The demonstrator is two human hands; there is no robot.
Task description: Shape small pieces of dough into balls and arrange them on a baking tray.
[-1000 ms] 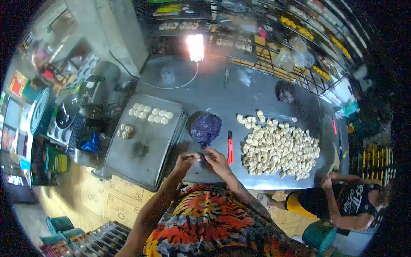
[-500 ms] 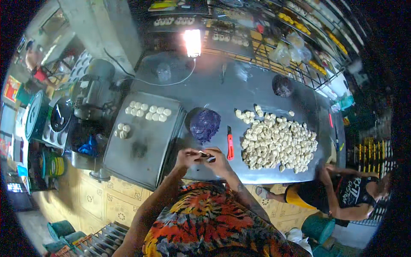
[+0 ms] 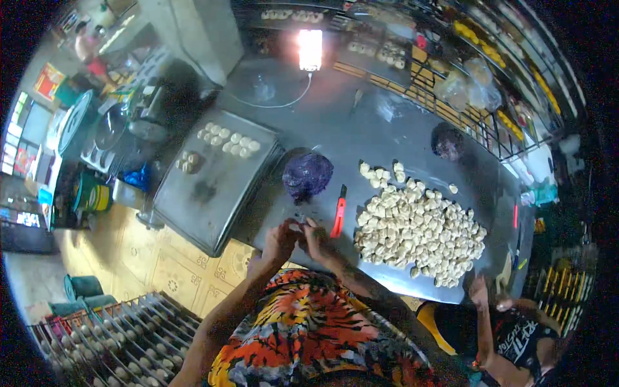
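Near the front edge of a grey metal table (image 3: 380, 135), my left hand (image 3: 278, 242) and my right hand (image 3: 317, 242) meet, both with fingers closed around something small that their fingertips mostly hide. Just beyond them sits a mound of purple paste (image 3: 307, 173). A red utility knife (image 3: 338, 213) lies right of the paste. Farther right spreads a large heap of pale dough pieces (image 3: 419, 229). To the left, a stack of metal trays (image 3: 187, 209) carries rows of flattened pale dough balls (image 3: 235, 143) and a smaller cluster of them.
A lit lamp (image 3: 311, 48) with a cord stands at the back, below loaded shelves (image 3: 516, 84). A co-worker's hand (image 3: 479, 290) is at the table's right front. Machinery (image 3: 145, 109) and buckets (image 3: 87, 190) stand left; a rack (image 3: 129, 335) is at lower left.
The view has turned slightly. My hands stay together, the small pale piece between them now less visible. The co-worker on the right appears lower in view, with a hand raised near the table edge.
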